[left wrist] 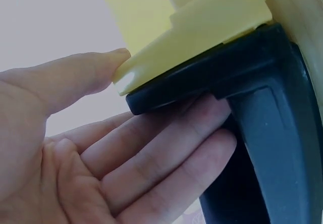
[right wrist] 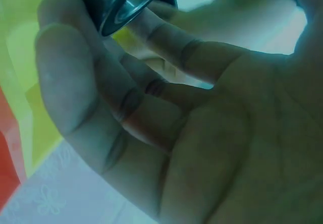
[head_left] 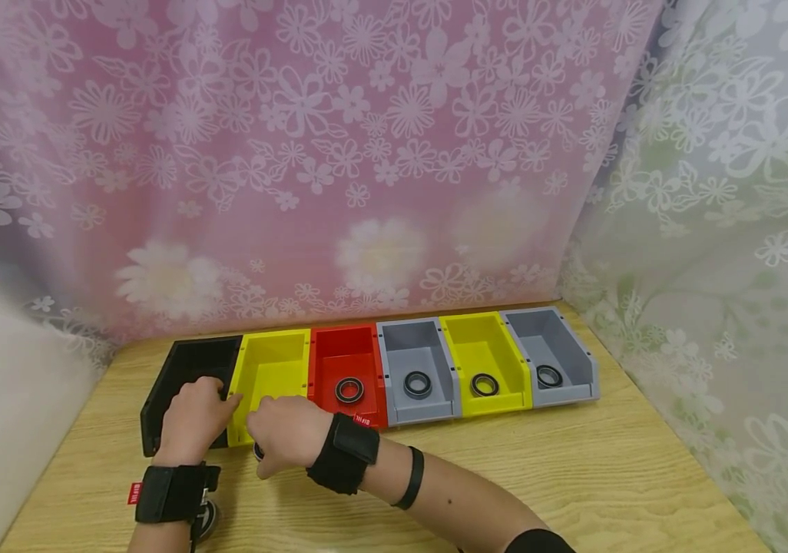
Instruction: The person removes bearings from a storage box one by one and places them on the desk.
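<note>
My left hand (head_left: 195,418) holds the joined side walls of the black bin (head_left: 159,384) and the yellow bin (head_left: 273,361) beside it. In the left wrist view, the thumb presses the yellow edge while the other fingers reach inside the black bin (left wrist: 282,133). At the front of that yellow bin, my right hand (head_left: 290,432) pinches a ball bearing (head_left: 258,452), mostly hidden in the head view. The right wrist view shows the bearing's metal ring (right wrist: 108,19) at the fingertips. Another bearing (head_left: 207,521) lies on the table by the left wrist, partly covered.
Rightward in the row are a red bin (head_left: 345,342), a grey bin (head_left: 411,334), a second yellow bin (head_left: 480,338) and another grey bin (head_left: 542,330), each with one bearing inside. Floral curtains (head_left: 366,153) hang behind and beside the wooden table (head_left: 539,453).
</note>
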A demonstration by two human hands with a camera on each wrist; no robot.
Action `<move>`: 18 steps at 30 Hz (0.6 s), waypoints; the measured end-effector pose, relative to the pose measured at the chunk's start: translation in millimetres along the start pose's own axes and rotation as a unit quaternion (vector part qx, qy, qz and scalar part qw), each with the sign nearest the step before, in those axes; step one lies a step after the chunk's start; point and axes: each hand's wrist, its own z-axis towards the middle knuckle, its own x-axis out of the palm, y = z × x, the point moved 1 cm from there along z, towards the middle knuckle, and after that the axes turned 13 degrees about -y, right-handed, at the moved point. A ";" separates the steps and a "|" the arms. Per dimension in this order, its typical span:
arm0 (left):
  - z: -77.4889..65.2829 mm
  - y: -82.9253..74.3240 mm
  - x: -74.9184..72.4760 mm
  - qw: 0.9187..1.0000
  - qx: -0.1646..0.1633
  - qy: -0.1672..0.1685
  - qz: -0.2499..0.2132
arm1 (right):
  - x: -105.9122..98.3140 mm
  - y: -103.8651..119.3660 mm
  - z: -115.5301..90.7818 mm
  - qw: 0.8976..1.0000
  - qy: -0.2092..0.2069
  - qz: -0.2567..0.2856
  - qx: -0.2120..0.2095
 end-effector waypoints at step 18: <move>0.8 -0.9 -1.9 1.000 0.003 0.008 0.015 | 52.0 26.9 -6.7 0.998 0.050 -0.024 -0.036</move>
